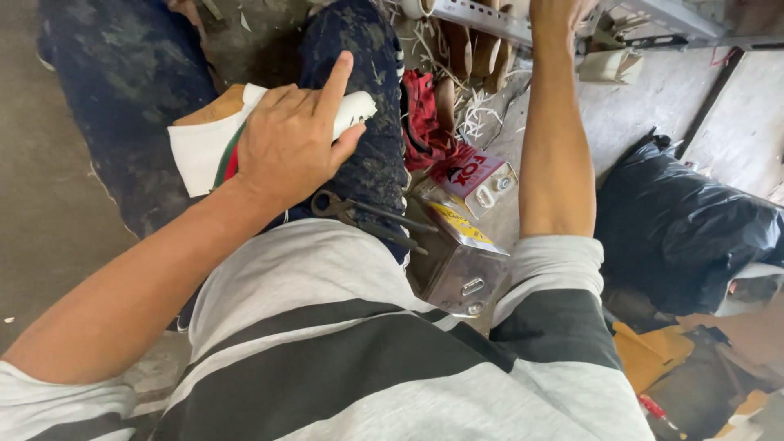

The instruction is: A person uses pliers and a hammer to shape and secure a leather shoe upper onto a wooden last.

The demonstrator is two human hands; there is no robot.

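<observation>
Head view: the left hand (pixel 290 147) sits left of centre in the frame, resting on the person's knee. Its fingers are curled round a white piece (pixel 353 110), the thumb pressing the piece from below and the forefinger stretched straight up along the dark trouser leg (pixel 122 90). The grip is closed on that white piece, whose rounded end pokes out to the right of the hand. Just left of the hand lies a white cloth (pixel 196 151) with a red and green stripe, touching the wrist side of the palm.

The right hand (pixel 555 12) is at the top edge, right of centre, arm reaching straight up the frame. Only the wrist and heel of the hand show, beside a grey metal rail (pixel 482 20); whether it is open or closed cannot be told.

Below the left hand, black pliers (pixel 359 214) lie across the lap. Right of them stands a shiny tin (pixel 457 261) with a yellow label, and a black bag (pixel 686 220) fills the right side
</observation>
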